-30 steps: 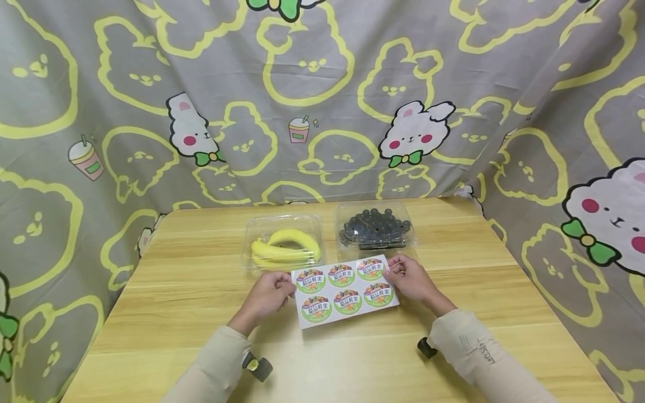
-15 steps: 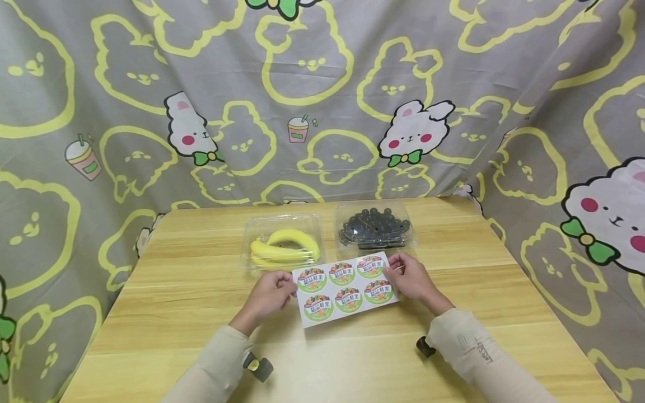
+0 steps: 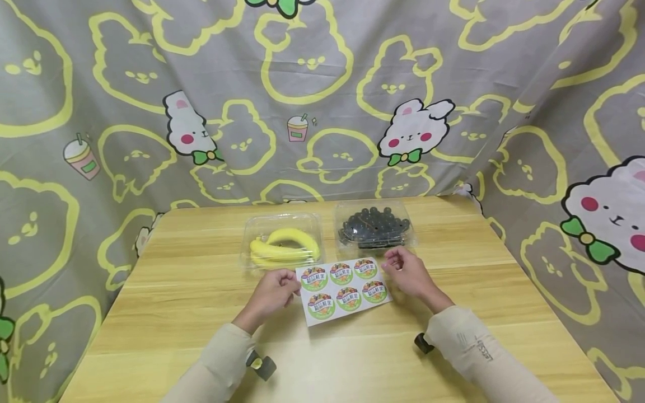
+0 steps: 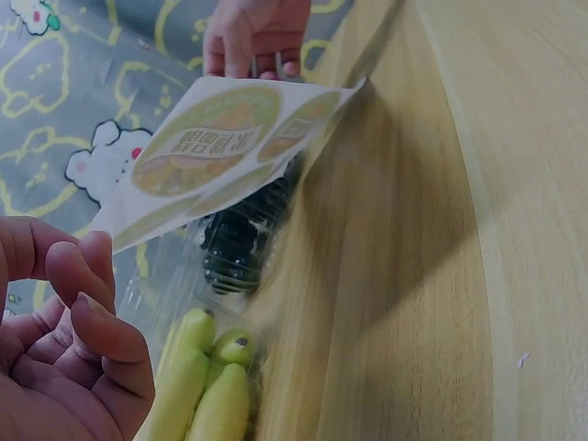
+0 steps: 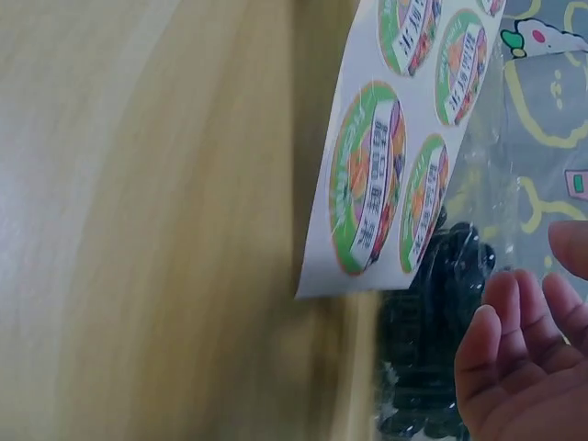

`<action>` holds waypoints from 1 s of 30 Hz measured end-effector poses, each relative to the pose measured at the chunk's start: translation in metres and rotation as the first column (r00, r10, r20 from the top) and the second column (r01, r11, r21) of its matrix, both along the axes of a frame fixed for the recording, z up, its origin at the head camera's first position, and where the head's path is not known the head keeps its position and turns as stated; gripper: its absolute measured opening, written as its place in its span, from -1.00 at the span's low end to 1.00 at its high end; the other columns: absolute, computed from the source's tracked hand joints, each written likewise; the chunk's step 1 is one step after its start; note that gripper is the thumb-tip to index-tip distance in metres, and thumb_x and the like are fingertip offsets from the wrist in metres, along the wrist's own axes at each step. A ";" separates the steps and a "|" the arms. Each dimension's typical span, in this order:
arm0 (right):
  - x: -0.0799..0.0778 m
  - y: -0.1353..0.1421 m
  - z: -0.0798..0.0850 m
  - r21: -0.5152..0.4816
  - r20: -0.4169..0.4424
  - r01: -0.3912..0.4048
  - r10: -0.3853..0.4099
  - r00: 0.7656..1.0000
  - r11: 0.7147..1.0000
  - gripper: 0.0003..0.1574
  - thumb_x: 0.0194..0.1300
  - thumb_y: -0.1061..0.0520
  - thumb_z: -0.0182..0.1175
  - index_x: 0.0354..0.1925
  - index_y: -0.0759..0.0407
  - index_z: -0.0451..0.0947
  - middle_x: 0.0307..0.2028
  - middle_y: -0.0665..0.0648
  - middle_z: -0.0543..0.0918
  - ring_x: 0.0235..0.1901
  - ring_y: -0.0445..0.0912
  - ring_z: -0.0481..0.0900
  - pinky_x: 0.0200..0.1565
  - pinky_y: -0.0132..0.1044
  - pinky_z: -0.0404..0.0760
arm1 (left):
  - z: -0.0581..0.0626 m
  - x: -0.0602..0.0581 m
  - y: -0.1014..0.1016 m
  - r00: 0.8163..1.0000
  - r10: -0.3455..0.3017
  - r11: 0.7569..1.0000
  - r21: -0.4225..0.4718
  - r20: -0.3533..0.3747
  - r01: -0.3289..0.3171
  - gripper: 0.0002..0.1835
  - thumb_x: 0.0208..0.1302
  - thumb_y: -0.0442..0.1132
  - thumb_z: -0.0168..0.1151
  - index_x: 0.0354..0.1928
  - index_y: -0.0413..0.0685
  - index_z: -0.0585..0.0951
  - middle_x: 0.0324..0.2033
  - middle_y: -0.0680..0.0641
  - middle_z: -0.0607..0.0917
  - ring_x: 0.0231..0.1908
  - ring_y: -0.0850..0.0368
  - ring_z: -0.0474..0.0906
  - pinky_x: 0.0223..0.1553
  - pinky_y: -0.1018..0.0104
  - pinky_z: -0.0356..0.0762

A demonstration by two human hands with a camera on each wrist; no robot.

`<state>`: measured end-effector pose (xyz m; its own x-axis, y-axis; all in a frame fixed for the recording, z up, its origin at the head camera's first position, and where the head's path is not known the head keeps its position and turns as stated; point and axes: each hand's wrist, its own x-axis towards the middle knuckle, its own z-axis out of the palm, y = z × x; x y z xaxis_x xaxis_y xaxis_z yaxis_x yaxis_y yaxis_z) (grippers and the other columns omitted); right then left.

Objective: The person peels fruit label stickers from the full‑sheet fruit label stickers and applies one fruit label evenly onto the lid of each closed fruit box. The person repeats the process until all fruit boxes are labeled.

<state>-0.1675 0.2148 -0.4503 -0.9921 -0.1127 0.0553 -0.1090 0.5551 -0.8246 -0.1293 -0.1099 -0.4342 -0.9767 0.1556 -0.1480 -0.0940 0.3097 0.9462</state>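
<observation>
A white sheet of round fruit-label stickers (image 3: 331,285) is held above the table, tilted, with its left edge pinched by my left hand (image 3: 269,294). In the left wrist view, thumb and finger of the left hand (image 4: 69,349) meet at the sheet's corner (image 4: 202,138). Just off the right edge is my right hand (image 3: 410,274). The right wrist view shows that hand (image 5: 528,367) with loosely bent fingers and a gap between it and the sheet (image 5: 317,257). Behind the sheet, bananas (image 3: 297,240) and dark grapes (image 3: 375,224) lie inside clear plastic boxes.
The banana box (image 3: 252,224) stands behind the left hand, the grape box (image 3: 403,210) behind the right. Both rest toward the back of the wooden table (image 3: 196,302). A printed grey curtain (image 3: 332,117) surrounds the table's back and sides.
My right hand has let go of the sheet's right edge and drawn slightly upward. The sheet has shifted a little, its right side now free; the left hand still pinches it.
</observation>
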 end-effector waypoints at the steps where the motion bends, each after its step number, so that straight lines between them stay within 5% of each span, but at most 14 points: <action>1: 0.000 -0.001 0.001 -0.005 -0.008 -0.003 0.003 1.000 1.000 -0.71 0.29 0.24 0.24 -0.07 0.35 0.46 -0.28 0.14 0.58 -0.31 -0.05 0.50 -0.26 -0.33 0.52 | 0.000 0.000 0.000 1.000 -0.002 1.000 0.002 -0.003 0.002 -0.94 0.26 -0.42 0.13 -0.37 -0.26 0.54 -0.49 -0.15 0.64 -0.65 0.19 0.40 -0.63 0.44 0.36; 14: 0.000 -0.020 0.015 0.062 -0.198 -0.092 0.103 0.975 0.994 -0.79 0.23 0.30 0.27 -0.17 0.33 0.48 -0.41 0.05 0.56 -0.40 -0.10 0.52 -0.40 -0.36 0.52 | 0.006 0.001 0.004 1.000 -0.009 1.000 0.023 0.016 0.009 -0.96 0.27 -0.41 0.15 -0.33 -0.27 0.55 -0.47 -0.19 0.65 -0.66 0.17 0.40 -0.64 0.41 0.36; 30: 0.005 -0.053 0.011 0.133 -0.307 -0.201 0.233 0.923 0.970 -0.88 0.23 0.30 0.29 -0.24 0.28 0.54 -0.47 -0.05 0.57 -0.45 -0.21 0.53 -0.43 -0.37 0.55 | 0.003 0.001 0.010 0.999 -0.032 0.999 0.036 0.018 0.032 -0.97 0.27 -0.43 0.13 -0.33 -0.29 0.53 -0.49 -0.17 0.65 -0.65 0.19 0.41 -0.61 0.44 0.37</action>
<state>-0.1621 0.1619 -0.4398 -0.8746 -0.3441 0.3414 -0.4833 0.5639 -0.6696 -0.1285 -0.0997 -0.4310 -0.9683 0.1923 -0.1596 -0.1021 0.2784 0.9550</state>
